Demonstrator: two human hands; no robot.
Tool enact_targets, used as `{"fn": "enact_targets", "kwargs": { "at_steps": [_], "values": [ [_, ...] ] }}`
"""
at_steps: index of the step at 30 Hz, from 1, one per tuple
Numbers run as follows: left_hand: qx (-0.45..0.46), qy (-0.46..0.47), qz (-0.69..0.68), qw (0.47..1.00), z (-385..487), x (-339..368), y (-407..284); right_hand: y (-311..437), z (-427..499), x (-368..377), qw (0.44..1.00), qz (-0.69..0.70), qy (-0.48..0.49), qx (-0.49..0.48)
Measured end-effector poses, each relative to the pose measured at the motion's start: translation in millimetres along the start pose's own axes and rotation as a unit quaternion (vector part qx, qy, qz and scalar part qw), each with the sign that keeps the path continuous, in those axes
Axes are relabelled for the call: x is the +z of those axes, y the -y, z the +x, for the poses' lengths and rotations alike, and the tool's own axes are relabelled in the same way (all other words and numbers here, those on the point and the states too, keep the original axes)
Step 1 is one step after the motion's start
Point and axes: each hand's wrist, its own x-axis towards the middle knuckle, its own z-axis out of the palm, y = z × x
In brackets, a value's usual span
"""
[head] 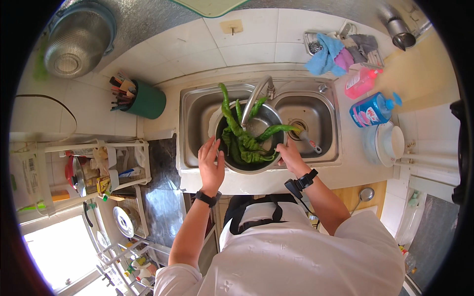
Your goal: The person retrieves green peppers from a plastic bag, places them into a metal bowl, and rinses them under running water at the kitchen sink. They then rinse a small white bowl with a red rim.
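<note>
A round metal pot (255, 170) stands over the left basin (196, 111) of a stainless steel double sink and reaches across the divider. Long green peppers (251, 142) fill much of it, several poking past the rim. My left hand (212, 162) holds the pot's left rim, thumb towards the inside. On the right rim, my right hand (291, 157) grips with its fingers partly hidden. The curved faucet (253, 100) hangs over the pot, its spout tip close above the peppers. Whether water runs is hard to tell.
In the right basin (322, 111) lies a brush (310, 142) with a grey handle. Blue (370, 111) and pink (359, 83) pump bottles and stacked bowls (385, 144) stand to the right. A green utensil holder (148, 99) is left, with a metal strainer (76, 42) above.
</note>
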Motion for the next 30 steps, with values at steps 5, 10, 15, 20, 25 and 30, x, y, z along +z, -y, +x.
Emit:
{"fn": "enact_targets", "kwargs": {
  "at_steps": [5,10,15,20,25,30],
  "values": [
    [-0.099,0.012,-0.030,0.995,-18.2,12.0,-2.7,1.9,-5.1,-4.9,1.000,0.015,-0.008,0.010],
    [-0.032,0.022,0.029,0.999,-17.8,27.6,-13.4,4.9,-7.7,-5.0,1.000,0.001,-0.021,-0.007],
    [0.015,0.100,0.040,0.994,-13.9,42.5,-19.2,6.6,-14.6,-5.2,0.998,-0.009,-0.045,-0.032],
    [0.010,0.162,0.088,0.983,-13.0,57.6,-17.0,7.4,-17.2,-6.4,0.997,-0.005,-0.061,-0.057],
    [0.016,0.163,0.092,0.982,-13.4,62.5,-18.0,5.1,-16.4,-8.9,0.995,0.000,-0.070,-0.064],
    [0.011,0.174,0.106,0.979,-13.2,59.6,-23.0,3.7,-16.1,-11.0,0.996,-0.008,-0.074,-0.057]
  ]
}}
